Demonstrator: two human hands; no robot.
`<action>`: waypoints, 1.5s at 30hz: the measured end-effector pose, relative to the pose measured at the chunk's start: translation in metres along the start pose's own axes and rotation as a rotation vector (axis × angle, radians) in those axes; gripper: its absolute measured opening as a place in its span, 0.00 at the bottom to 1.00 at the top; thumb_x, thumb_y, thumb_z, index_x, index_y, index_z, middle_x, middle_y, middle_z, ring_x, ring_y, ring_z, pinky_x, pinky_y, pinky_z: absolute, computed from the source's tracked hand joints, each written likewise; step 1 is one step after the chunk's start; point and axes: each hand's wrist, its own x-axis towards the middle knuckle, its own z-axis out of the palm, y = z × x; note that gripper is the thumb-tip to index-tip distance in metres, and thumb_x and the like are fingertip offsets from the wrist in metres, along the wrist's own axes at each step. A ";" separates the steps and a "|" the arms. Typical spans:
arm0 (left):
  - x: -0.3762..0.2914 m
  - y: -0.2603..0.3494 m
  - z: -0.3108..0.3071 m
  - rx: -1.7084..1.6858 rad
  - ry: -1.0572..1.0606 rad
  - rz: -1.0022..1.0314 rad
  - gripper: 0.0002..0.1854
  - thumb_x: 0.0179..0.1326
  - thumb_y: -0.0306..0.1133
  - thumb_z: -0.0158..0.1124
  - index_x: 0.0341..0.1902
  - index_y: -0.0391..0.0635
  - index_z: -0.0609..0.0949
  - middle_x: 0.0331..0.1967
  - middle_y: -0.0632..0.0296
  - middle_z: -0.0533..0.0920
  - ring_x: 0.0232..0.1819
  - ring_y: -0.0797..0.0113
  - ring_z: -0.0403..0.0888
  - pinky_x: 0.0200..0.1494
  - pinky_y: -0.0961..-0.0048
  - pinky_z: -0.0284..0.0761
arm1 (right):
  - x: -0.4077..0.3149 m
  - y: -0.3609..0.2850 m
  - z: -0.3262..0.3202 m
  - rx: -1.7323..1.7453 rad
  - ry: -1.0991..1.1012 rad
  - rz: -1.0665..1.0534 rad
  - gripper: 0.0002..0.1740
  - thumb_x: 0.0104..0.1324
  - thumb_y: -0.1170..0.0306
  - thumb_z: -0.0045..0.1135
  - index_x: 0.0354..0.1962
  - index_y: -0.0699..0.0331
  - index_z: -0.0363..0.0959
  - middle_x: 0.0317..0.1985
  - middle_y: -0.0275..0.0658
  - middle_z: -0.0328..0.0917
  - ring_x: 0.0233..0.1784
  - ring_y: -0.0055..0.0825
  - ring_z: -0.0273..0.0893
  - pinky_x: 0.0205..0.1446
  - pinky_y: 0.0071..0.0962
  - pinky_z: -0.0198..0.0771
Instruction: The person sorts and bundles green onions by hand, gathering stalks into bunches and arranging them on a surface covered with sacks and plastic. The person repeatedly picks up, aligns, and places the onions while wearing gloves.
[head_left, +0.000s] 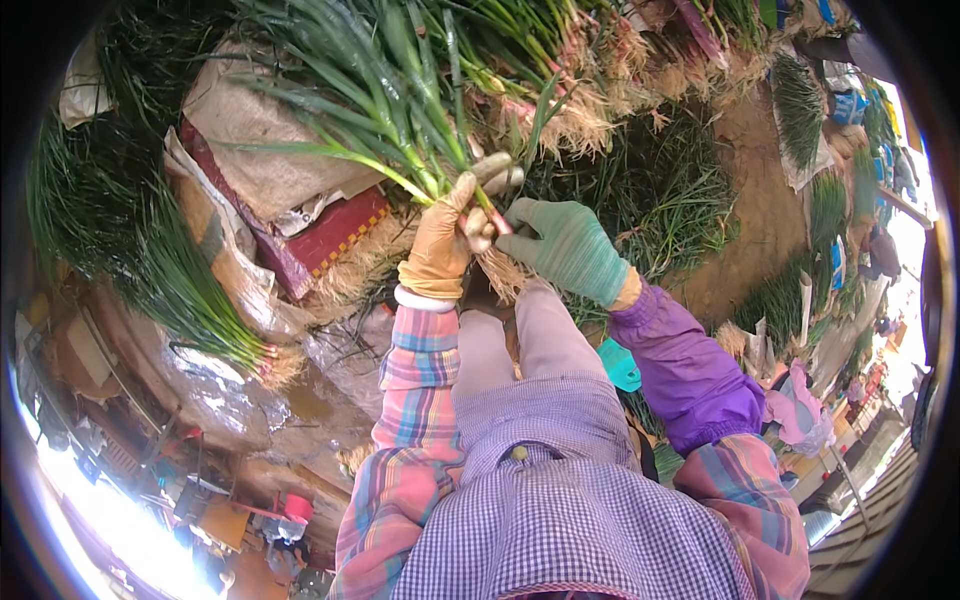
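Note:
In an orange rubber glove, my left hand (448, 234) grips a small bunch of green onions (427, 169) near their white bulbs; the long wet leaves point up and left, and the pale roots (501, 274) hang below the fingers. My right hand (562, 244), in a green knitted glove, is at the right side of the bunch, with thumb and fingers by a reddish stem beside the bulbs. Whether those fingertips pinch the stem is not clear. Behind both hands lies a large heap of green onions (525, 82), roots towards me.
A tied-looking bunch of green onions (202, 300) lies on wet plastic sheeting at the left. Beige sacking (270, 135) covers a red box (337, 232). Loose leaf trimmings (667, 195) cover ground beyond my right hand. More onion piles and a pink cloth (799, 412) stand farther right.

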 end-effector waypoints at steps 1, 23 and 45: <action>-0.004 -0.002 -0.005 0.077 0.110 -0.033 0.27 0.69 0.45 0.55 0.63 0.36 0.72 0.44 0.60 0.82 0.18 0.83 0.66 0.23 0.82 0.68 | 0.007 -0.002 -0.004 -0.019 -0.018 -0.237 0.10 0.60 0.62 0.60 0.35 0.59 0.77 0.25 0.38 0.77 0.29 0.37 0.79 0.35 0.32 0.74; 0.005 -0.021 0.017 0.517 0.604 0.251 0.06 0.61 0.26 0.65 0.38 0.43 0.76 0.19 0.64 0.77 0.14 0.76 0.72 0.12 0.82 0.63 | 0.055 0.014 0.037 0.233 -0.025 0.503 0.21 0.64 0.49 0.52 0.40 0.56 0.80 0.35 0.43 0.81 0.39 0.39 0.81 0.41 0.37 0.74; -0.013 -0.016 0.026 -0.005 0.170 0.104 0.21 0.69 0.42 0.57 0.55 0.36 0.76 0.28 0.68 0.77 0.20 0.72 0.76 0.33 0.62 0.83 | -0.060 0.109 -0.055 -0.517 -0.445 0.944 0.37 0.62 0.63 0.57 0.69 0.53 0.57 0.53 0.40 0.79 0.42 0.18 0.76 0.45 0.20 0.74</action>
